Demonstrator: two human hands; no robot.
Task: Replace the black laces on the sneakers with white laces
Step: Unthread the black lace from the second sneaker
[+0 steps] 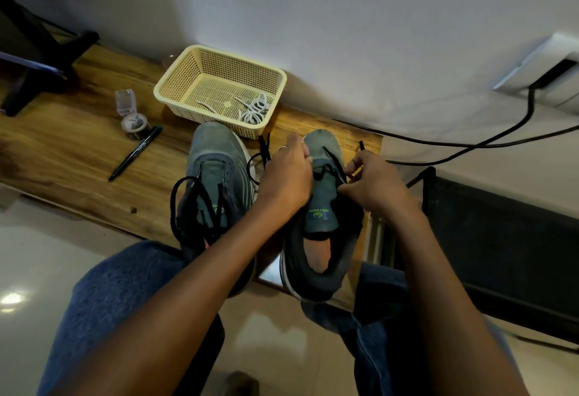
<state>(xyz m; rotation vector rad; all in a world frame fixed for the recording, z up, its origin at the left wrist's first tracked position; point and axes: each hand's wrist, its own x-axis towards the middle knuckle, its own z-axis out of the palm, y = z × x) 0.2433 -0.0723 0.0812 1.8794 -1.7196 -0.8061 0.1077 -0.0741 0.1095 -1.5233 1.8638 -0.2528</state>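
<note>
Head view, looking down on a wooden bench (94, 145) with two grey sneakers side by side. Both hands are on the right sneaker (322, 207): the left hand (286, 176) lies over its near-toe side, fingers curled and covering the eyelets there, so what they grip can't be made out. The right hand (372, 182) pinches a black lace (332, 160) at the shoe's far side, with one lace tip sticking up past the fingers. On the left sneaker (213, 182) the black lace hangs in loose loops, its heel hidden behind the left forearm. White laces (255, 110) sit coiled in a corner of the cream basket (175, 82) just behind the shoes. A black pen (134, 154) and a small clear jar (133, 123) lie to the left; the jar's contents are too murky to read. Dark shapes at the top left corner are cut off.
</note>
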